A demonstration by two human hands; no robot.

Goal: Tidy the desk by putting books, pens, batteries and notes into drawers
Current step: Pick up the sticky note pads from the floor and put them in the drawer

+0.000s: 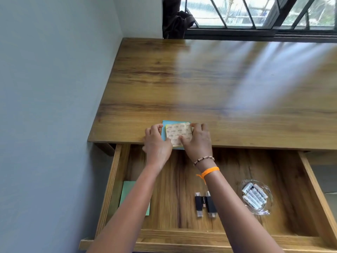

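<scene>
A small stack of sticky notes (177, 133), beige printed backing on top with yellow and blue sheets under it, lies at the front edge of the wooden desk (200, 79) and overhangs it slightly. My left hand (156, 143) grips the stack's left side with curled fingers. My right hand (197, 141) holds its right side, thumb across the top sheet. Below them the wooden drawer (182, 234) stands pulled open. Inside it lie a green note pad (127, 190), partly hidden by my left forearm, and a glass dish of white batteries (255, 196).
Two black USB sticks (205, 204) lie side by side in the drawer's middle. A blue-grey wall (54, 106) runs close along the desk's left side. A barred window (255, 13) with a dark curtain sits behind the desk.
</scene>
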